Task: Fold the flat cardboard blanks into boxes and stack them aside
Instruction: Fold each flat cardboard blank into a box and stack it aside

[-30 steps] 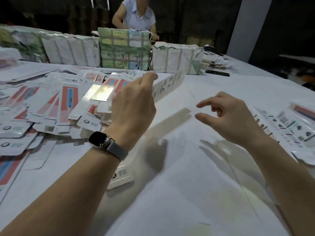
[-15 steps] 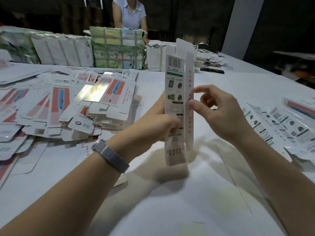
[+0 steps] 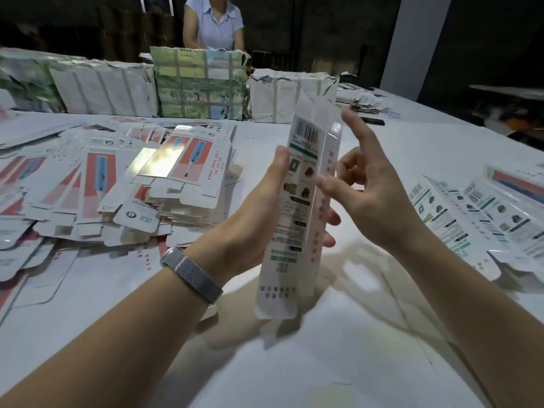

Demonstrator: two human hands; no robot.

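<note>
Nearest the camera, two bare forearms reached in over the white table point(image 3: 294, 363); the left wrist wore a grey mesh watch band point(image 3: 192, 275). The left hand point(image 3: 250, 228) gripped a tall, narrow box point(image 3: 297, 207) from behind and from the left; its thumb lay along the box's left edge near the upper half, and its fingertips point(image 3: 331, 219) showed past the right edge, so the fingers were wrapped round the box. The box stood nearly upright, tilted a little, clear of the table above its own shadow, with a barcode near the top and rows of printed icons down the face; its top flap stood up unfolded. The right hand point(image 3: 374, 198) sat just beside the box on its right; the thumb tip touched or nearly touched the right edge at mid-height, the index finger pointed up near the top corner, and the other fingers were loosely curled, holding nothing.

Left of the hands lay a spread pile of flat blanks point(image 3: 164, 184), white with red and blue print, overlapping one another; to the right, more printed boxes point(image 3: 477, 213) lay on the table.

Farther back, a row of wrapped bundles point(image 3: 200, 83) stood across the table; behind them another person point(image 3: 213, 23) in a light shirt.
</note>
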